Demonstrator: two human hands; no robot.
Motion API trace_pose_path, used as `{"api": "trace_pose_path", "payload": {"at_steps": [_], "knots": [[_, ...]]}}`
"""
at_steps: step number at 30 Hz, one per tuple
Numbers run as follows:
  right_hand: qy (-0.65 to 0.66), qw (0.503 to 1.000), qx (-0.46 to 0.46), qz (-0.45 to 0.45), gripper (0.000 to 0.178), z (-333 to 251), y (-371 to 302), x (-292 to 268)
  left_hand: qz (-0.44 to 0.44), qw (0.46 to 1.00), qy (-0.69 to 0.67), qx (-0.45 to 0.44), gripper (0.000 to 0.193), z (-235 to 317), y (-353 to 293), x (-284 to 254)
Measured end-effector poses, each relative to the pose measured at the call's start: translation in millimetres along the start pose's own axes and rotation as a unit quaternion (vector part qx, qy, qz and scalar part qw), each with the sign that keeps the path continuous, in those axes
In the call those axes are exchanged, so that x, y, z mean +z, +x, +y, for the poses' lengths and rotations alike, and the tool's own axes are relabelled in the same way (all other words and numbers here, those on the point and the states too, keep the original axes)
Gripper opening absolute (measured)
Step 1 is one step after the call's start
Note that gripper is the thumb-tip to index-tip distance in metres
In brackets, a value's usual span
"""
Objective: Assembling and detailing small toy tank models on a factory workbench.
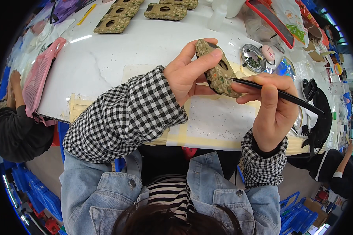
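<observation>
My left hand (190, 70) grips a camouflage-patterned case (223, 76) with a round opening, tilted above the table, thumb on its upper face. In my right hand (274, 105) is a pair of black tweezers (286, 96), held like a pen. The tweezers' tip meets the case's surface below the opening, or hovers just over it; I cannot tell which. Under my hands lies a white sheet (219, 121) edged with yellowish tape and scattered with tiny dark specks. Beyond the case, to the right, stands a round metal dish (253, 58) holding small dark green pieces.
Several matching camouflage cases (166, 11) lie at the far side. A yellow pen-like tool (86, 14), a pink mesh bag (43, 74) and another person's arm (15, 90) are on the left. A red-framed device (270, 21), a white bottle (217, 17) and a black strap (321, 113) lie rightward.
</observation>
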State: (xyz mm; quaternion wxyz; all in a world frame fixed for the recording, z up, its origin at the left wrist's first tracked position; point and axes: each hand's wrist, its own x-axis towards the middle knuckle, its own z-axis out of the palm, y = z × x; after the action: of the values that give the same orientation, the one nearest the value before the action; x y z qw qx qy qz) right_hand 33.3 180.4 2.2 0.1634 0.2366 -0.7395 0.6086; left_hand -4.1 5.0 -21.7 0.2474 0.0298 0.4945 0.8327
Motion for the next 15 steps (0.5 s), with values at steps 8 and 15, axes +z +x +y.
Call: {"api": "trace_pose_path", "payload": {"at_steps": [8, 15], "knots": [[-0.002, 1.000, -0.003, 0.000, 0.026, -0.2, -0.2, -0.1, 0.003, 1.000, 0.004, -0.004, 0.056, 1.0, -1.0, 1.0], [0.003, 1.000, 0.004, 0.009, 0.028, -0.5, -0.6, 0.8, -0.001, 1.000, -0.002, 0.000, 0.056, -0.5, 0.3, 0.1]]}}
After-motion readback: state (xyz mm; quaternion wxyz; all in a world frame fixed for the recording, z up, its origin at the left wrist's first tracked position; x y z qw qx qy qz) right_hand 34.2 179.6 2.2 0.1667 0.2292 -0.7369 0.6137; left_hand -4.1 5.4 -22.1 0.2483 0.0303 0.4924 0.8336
